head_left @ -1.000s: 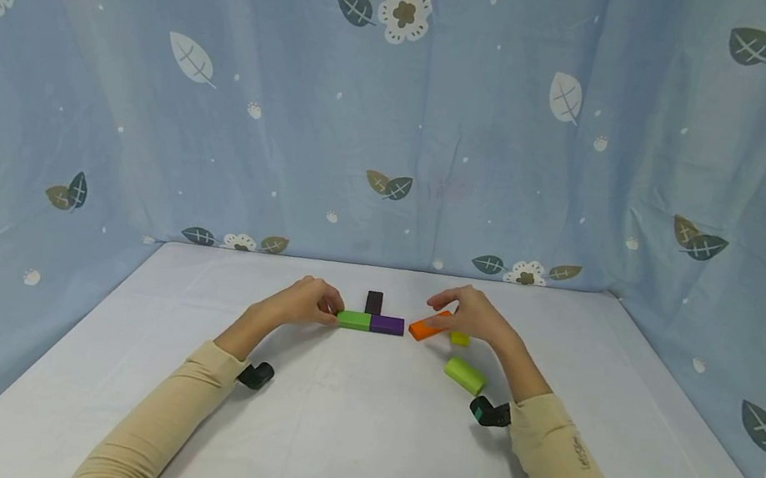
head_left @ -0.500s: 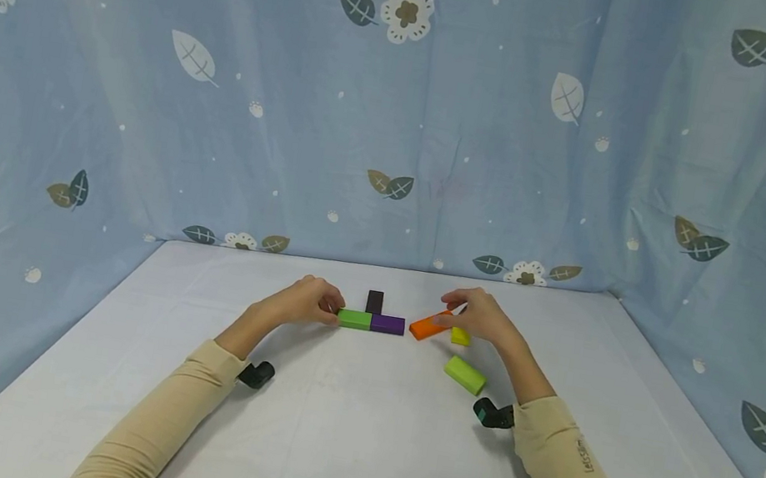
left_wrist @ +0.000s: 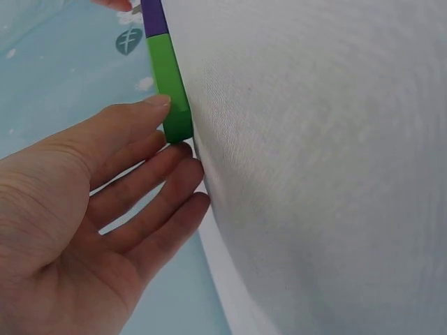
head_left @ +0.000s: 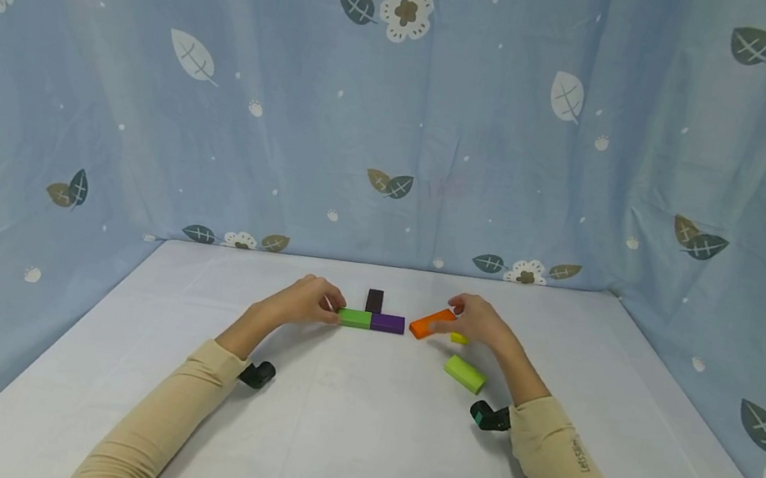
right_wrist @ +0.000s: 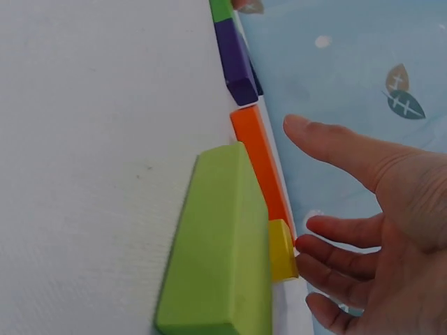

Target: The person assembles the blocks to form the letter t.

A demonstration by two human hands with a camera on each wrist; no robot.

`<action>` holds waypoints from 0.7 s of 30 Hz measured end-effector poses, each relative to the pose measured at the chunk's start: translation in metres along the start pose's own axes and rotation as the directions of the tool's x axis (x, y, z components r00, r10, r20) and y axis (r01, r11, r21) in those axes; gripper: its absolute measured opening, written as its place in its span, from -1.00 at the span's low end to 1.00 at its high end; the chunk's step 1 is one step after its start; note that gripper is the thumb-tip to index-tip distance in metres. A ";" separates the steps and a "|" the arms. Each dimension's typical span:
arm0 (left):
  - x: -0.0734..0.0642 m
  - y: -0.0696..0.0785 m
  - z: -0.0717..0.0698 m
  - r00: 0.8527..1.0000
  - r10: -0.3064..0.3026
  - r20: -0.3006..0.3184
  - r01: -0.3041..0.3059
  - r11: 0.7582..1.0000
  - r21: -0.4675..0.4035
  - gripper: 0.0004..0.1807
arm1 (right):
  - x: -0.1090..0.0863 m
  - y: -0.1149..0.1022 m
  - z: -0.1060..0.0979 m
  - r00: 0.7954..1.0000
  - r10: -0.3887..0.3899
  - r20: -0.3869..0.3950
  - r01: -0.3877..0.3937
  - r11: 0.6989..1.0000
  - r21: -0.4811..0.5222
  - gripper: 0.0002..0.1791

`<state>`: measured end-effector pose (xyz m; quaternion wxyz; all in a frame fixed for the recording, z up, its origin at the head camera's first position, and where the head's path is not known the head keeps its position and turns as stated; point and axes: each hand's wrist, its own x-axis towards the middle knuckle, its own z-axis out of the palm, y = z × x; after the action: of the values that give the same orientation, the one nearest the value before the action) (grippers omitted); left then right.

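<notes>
- Green block (head_left: pixel 355 319) lies left of the purple block (head_left: pixel 387 323), touching it; the left hand (head_left: pixel 300 299) pinches its left end.
- Orange block (head_left: pixel 428 325) slants farther right, beside the spread right hand (head_left: pixel 480 323).

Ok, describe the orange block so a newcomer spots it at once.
On the white cloth-covered table, find the purple rectangular block near the far edge. Just right of it, beside the right hand, lies the orange rectangular block. No neighbour is orange, and it slants where the purple block lies straight.
</notes>
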<state>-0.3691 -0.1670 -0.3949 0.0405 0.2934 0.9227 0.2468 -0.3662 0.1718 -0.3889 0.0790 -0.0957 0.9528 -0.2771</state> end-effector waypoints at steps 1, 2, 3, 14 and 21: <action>0.000 0.000 0.000 1.000 0.000 0.000 0.000 1.000 0.000 -0.71 | 0.000 -0.001 0.001 1.000 0.005 0.003 -0.005 1.000 -0.001 -0.12; 0.000 0.001 0.000 1.000 0.001 0.000 -0.001 1.000 0.001 -0.71 | 0.000 -0.001 0.002 1.000 0.004 0.004 -0.004 1.000 -0.001 -0.12; 0.000 0.001 0.000 1.000 0.003 -0.001 -0.003 1.000 0.000 -0.71 | -0.001 -0.002 0.003 1.000 0.004 0.005 -0.004 1.000 0.003 -0.11; 0.001 -0.002 0.001 1.000 -0.003 -0.001 0.003 1.000 0.000 -0.73 | -0.001 -0.002 0.013 1.000 0.015 -0.009 -0.016 0.997 -0.069 0.01; 0.002 -0.001 0.001 1.000 -0.009 -0.002 0.009 1.000 -0.002 -0.74 | 0.000 -0.007 0.018 0.998 0.048 -0.050 -0.054 0.988 -0.142 0.01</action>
<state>-0.3704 -0.1659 -0.3962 0.0409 0.2892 0.9237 0.2478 -0.3617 0.1572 -0.4000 0.0569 -0.0703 0.9739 -0.2082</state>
